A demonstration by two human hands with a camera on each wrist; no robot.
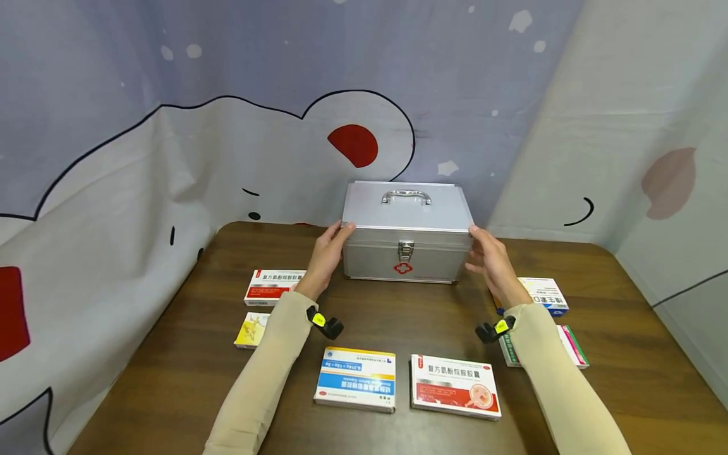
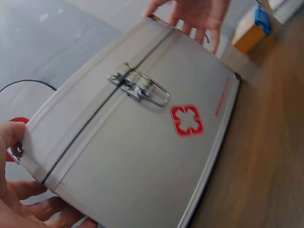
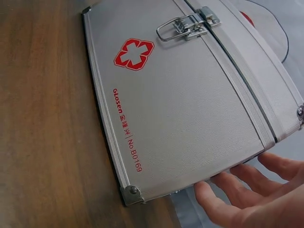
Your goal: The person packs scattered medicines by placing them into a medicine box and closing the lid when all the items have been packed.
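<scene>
Case (image 1: 406,218) is probably being kept steady by left hand (image 1: 326,260) and right hand (image 1: 493,262), loosely open, gripping nothing, touching its opposite ends.

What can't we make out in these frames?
Contents of rectangular silver metal case: all views, closed lid.
Right end of small yellow-and-white cardboard box: head view, left beige sleeve.
Middle of green-and-white cardboard carton: head view, right beige sleeve.
Fine print on blue-and-white flat box: head view, too small.
</scene>
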